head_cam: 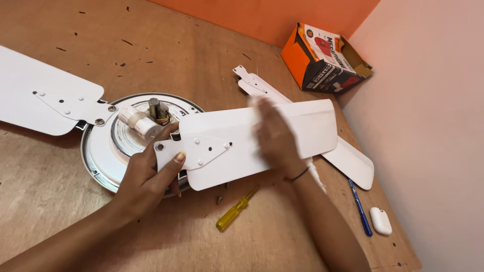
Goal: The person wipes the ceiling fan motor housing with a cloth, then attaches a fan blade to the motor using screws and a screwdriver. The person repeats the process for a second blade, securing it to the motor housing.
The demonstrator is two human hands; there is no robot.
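My left hand [151, 174] grips the bracket end of a white fan blade [312, 126], thumb on its metal bracket [199, 150], holding it against the round white fan motor [101, 156]. My right hand [275, 136] lies flat on the middle of that blade, blurred. The motor's hub [154, 108] with wires and a taped white cylinder [138, 121] shows in the centre. Another white blade [35, 90] is screwed to the motor's left side. A third blade [353, 161] lies loose on the table behind and under the held one.
A yellow-handled screwdriver [234, 214] and two small screws [220, 199] lie on the wooden table [201, 50] below the blade. A blue pen [360, 209] and small white case [380, 220] sit at right. An orange and black cardboard box [322, 58] stands by the wall corner.
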